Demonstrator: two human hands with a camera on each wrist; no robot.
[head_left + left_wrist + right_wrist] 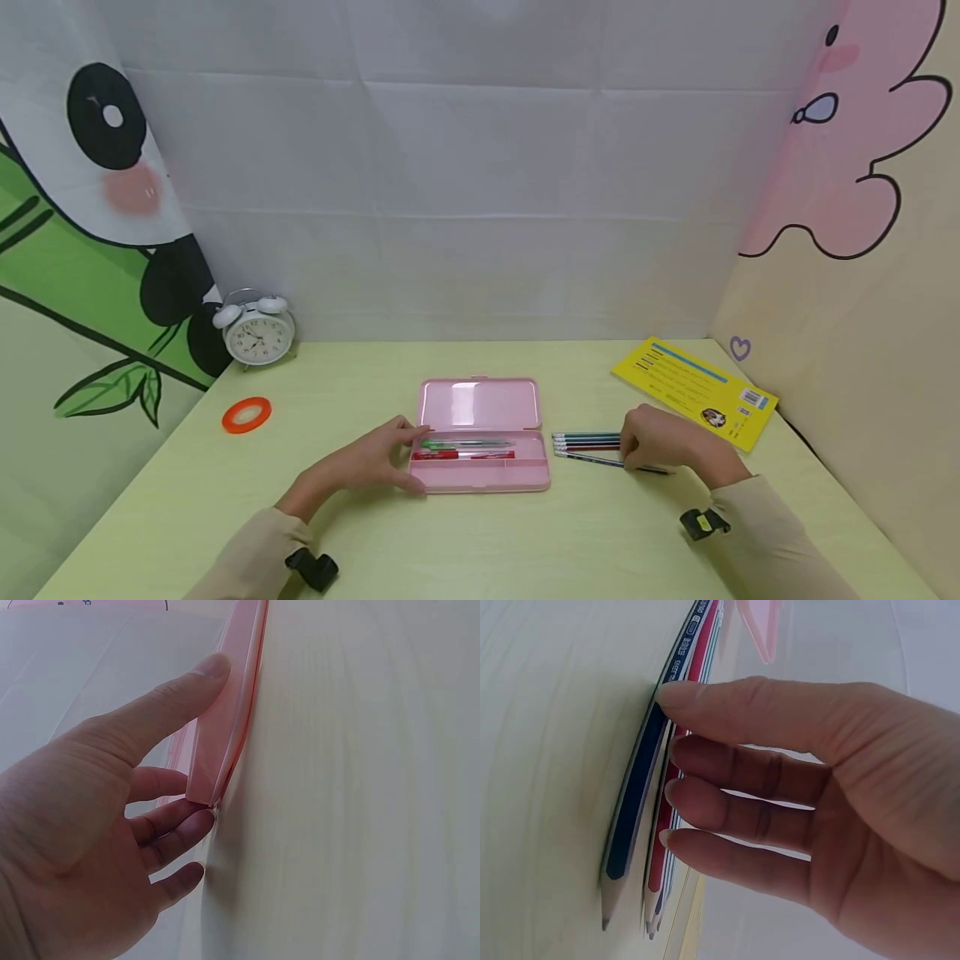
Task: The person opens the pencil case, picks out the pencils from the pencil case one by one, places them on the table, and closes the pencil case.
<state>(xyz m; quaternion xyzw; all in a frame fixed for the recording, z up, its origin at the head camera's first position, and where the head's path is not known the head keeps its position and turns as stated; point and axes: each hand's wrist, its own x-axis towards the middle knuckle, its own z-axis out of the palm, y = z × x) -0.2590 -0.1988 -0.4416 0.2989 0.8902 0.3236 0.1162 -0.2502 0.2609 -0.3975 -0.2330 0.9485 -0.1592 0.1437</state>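
Observation:
An open pink pencil case (487, 479) lies with its lid (480, 403) tilted back. A green pen (450, 445) and a red pen (437, 455) are in its upper compartment. My left hand (367, 457) holds the case by its left end, thumb on the front wall and fingertips at the side. Right of the case lie several pencils (585, 439) side by side. My right hand (663, 440) pinches the nearest, a dark blue pencil (639, 802), which is angled away from the others. Its fingertips reach the red pencil (661, 832) behind.
A yellow booklet (690, 387) lies at the back right, just behind the right hand. An orange-red ring (234, 423), perhaps a tape roll, lies on the left. A white alarm clock (260, 340) stands in the back left corner, near the grey backdrop (480, 275).

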